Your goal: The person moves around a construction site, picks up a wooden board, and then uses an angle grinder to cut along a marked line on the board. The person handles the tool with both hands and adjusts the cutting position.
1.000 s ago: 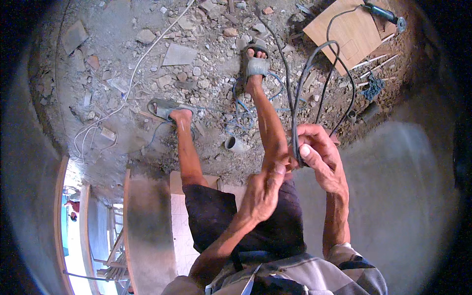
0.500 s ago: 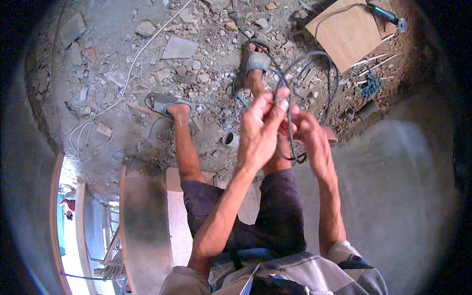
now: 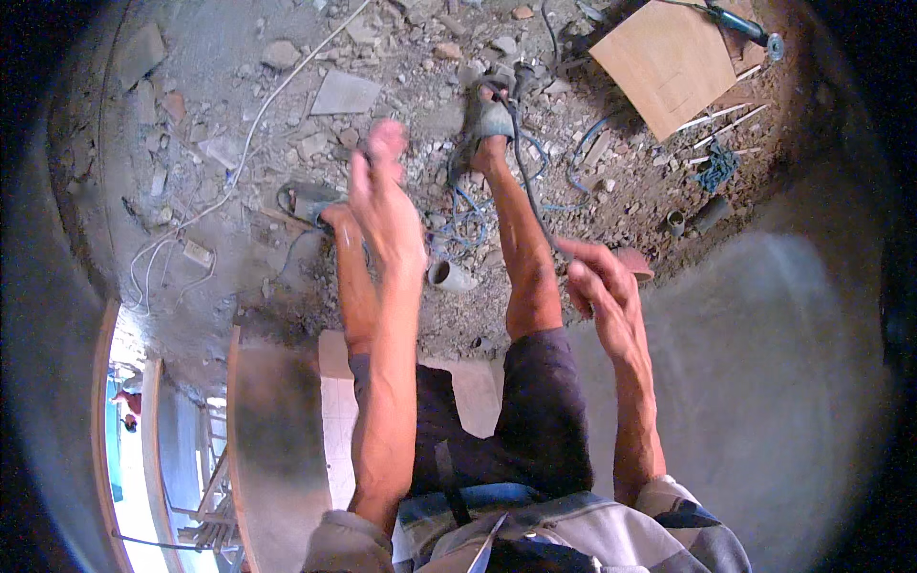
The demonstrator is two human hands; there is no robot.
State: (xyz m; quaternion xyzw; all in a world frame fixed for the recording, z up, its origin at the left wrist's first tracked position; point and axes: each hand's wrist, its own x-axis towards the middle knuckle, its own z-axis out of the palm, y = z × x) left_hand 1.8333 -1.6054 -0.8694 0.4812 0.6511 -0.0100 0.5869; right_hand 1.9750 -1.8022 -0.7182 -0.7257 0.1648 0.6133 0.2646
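Note:
My right hand grips a dark power cable between its thumb and fingers. The cable runs up past my right shin to the sandal, where a dark plug-like end shows beside the toes. My left hand is raised over the rubble, apart from the right one and nearest my left foot. Motion smears its fingers, so whether anything is in them is unclear. A thin blue cable lies in loose loops on the ground between my feet.
Broken stone and tile pieces cover the ground. A plywood board lies at upper right, with a corded power tool beside it. Pipe stubs stick up near my legs. A white cord crosses the left side. Smooth grey wall is at right.
My hands were close together with looped dark cable between them. Now the left hand has moved away to the left, and the loop has straightened into a single length from the right hand.

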